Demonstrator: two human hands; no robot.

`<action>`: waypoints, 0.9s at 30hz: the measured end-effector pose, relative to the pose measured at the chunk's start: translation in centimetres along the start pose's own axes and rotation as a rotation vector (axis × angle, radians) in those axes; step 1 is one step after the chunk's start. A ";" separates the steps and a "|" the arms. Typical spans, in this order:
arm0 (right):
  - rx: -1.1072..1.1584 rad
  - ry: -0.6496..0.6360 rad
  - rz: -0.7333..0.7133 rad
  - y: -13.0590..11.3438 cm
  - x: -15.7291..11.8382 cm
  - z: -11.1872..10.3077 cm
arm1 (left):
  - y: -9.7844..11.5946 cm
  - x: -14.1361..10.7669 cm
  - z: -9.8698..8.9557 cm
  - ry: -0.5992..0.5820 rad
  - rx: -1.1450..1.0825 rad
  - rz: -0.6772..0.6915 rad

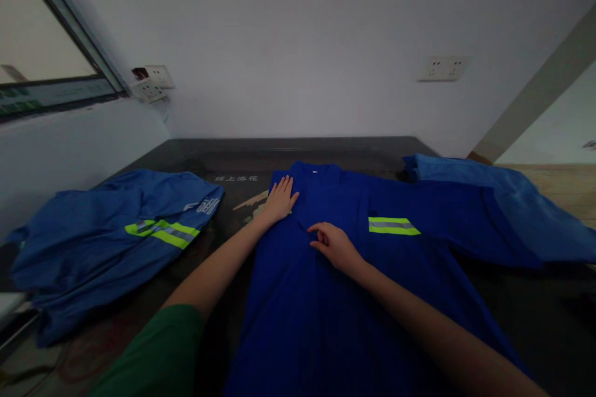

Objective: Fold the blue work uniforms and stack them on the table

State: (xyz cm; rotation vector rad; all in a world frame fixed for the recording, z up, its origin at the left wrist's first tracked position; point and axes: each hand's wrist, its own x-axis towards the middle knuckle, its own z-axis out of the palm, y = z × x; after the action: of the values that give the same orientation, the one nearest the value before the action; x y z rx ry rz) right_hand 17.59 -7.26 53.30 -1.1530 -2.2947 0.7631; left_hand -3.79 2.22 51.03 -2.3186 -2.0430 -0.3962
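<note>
The royal-blue cloth jacket with a yellow-green and grey reflective strip (326, 304) lies spread on the dark table (288, 152), between a lighter blue crumpled garment (102, 217) and a faded blue cloth garment (503, 198). The left hand (280, 198) presses flat near its collar, fingers stretched and holding nothing. The right hand (331, 245) is over its front, fingers bent, with a narrow gap between thumb and forefinger.

Window frame (69, 20) obs. upper L of frame; wall sockets (159, 76) adj.; twin socket plate (443, 68) upper R; blue garment (107, 248) w/ reflective strips, mid-L.
</note>
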 end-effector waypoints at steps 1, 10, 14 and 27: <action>-0.019 0.006 -0.017 0.0 -0.2 0.1 | -0.2 0.6 0.1 -0.021 0.019 -0.040; -0.339 0.044 -0.259 -0.1 -0.8 0.7 | -1.6 4.6 0.3 -0.138 0.038 -0.181; -0.365 -0.012 -0.330 0.5 0.2 0.9 | -2.2 5.6 0.9 -0.138 0.031 -0.199; -0.372 -0.021 -0.375 2.1 4.7 0.6 | -4.7 9.0 1.4 -0.087 0.000 -0.184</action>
State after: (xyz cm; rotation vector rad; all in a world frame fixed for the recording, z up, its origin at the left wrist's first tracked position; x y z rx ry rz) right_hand 15.84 -2.48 52.23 -0.8138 -2.6340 0.2145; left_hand -7.18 11.86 50.82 -2.1921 -2.3062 -0.3048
